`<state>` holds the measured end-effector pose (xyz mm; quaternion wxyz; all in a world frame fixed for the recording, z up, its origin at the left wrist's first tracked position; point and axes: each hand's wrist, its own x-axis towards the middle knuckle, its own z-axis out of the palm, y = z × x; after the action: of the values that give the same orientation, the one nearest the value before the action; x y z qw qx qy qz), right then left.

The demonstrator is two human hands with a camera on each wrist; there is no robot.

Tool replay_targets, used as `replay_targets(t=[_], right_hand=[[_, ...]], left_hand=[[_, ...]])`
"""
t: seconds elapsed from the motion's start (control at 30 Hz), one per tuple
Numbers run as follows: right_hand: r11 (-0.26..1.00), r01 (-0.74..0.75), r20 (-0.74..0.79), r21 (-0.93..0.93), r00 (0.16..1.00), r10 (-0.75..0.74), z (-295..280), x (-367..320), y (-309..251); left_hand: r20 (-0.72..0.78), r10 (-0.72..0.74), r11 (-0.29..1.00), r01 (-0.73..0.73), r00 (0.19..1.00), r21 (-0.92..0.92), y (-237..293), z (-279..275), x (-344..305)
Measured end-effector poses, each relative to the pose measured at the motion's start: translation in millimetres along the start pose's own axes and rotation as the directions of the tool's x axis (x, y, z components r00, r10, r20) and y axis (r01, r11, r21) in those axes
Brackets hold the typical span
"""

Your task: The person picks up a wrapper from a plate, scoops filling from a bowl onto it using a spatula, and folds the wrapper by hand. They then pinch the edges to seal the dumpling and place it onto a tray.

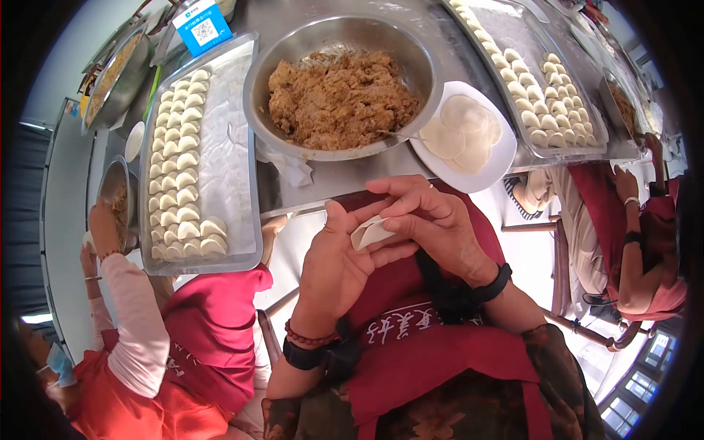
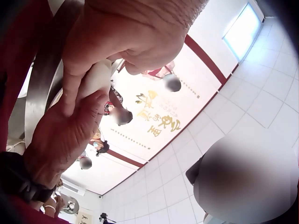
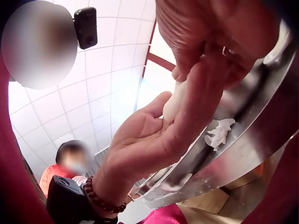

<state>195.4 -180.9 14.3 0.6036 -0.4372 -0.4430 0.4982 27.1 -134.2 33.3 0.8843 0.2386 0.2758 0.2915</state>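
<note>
A pale folded dough wrapper rests on the fingers of my left hand, whose palm faces up with the thumb raised. My right hand pinches the wrapper's right edge between thumb and fingers. In the left wrist view the pale dough lies between my left hand above and my right hand below. The right wrist view shows the dough between my right hand and my left hand; its filling is hidden.
Behind my hands stands a steel bowl of brown filling. A white plate of round wrappers is right of it. Trays of dumplings stand on both sides. At left, another person works at a smaller bowl; someone sits at right.
</note>
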Motion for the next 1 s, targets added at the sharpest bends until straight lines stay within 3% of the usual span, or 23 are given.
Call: replay_targets(t=[0.13, 0.23, 0.33, 0.43, 0.67, 0.83, 0.87, 0.93, 1.0], right_hand=[[0.944, 0.131, 0.116, -0.302, 0.988, -0.1, -7, 3, 4], [0.951, 0.147, 0.157, -0.271, 0.982, -0.107, -8, 3, 5], [0.962, 0.003, 0.159, -0.273, 0.986, 0.042, -6, 3, -4], [0.96, -0.051, 0.13, -0.275, 0.987, 0.089, -1, 4, -7], [0.95, 0.086, 0.161, -0.299, 0.986, -0.039, -3, 1, 5], [0.972, 0.142, 0.056, -0.188, 0.989, -0.134, 4, -1, 17], [0.953, 0.154, 0.065, -0.261, 0.988, -0.142, 4, 0, 17], [0.9, 0.172, 0.083, -0.401, 0.985, -0.151, 3, 2, 16], [0.928, 0.014, 0.019, -0.373, 1.0, -0.008, 9, 2, 2]], left_hand=[[0.021, -0.024, 1.0, 0.024, 0.999, 0.01, 5, -4, 2], [0.04, -0.064, 0.995, 0.061, 0.997, 0.074, 7, -8, 2], [0.048, -0.086, 0.99, 0.08, 0.995, 0.113, 7, -12, 2], [0.061, -0.09, 0.993, 0.084, 0.994, 0.084, 7, -12, 2], [0.015, -0.126, 0.979, 0.122, 0.992, 0.165, 13, -5, 3], [0.05, -0.138, 0.966, 0.145, 0.989, -0.215, -2, -15, 9], [0.044, -0.123, 0.947, 0.131, 0.991, -0.294, -5, -15, 11], [0.158, -0.087, 0.942, 0.132, 0.984, -0.307, -10, -23, 14], [0.197, -0.07, 0.946, 0.127, 0.978, -0.297, -10, -25, 14]])
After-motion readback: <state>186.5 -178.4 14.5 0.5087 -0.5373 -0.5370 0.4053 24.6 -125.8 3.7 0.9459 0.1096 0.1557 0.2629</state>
